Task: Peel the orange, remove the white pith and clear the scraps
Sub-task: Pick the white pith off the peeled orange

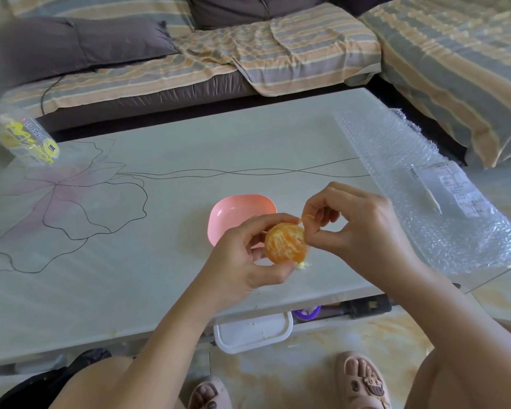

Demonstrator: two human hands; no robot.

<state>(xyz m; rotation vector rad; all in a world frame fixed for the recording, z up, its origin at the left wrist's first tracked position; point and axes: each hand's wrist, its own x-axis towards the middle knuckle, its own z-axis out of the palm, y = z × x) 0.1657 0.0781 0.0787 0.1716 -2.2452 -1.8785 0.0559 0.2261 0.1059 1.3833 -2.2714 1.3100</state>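
Left hand (pixel 242 255) is gripping the peeled orange (pixel 286 242) between curled fingers and thumb, holding it above the table (pixel 160 231), in front of the pink bowl (pixel 233 214). Right hand (pixel 357 222) is pinching a pith strand (pixel 305 219) at the fruit's upper right (white veins are showing on the segments). Small scraps (pixel 391 264) are lying on the table just beneath.

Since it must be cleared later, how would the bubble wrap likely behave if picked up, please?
The bubble wrap looks thin and rumpled, so it is probably floppy and very light. The labelled packet lying on it may slide off if the sheet is lifted.
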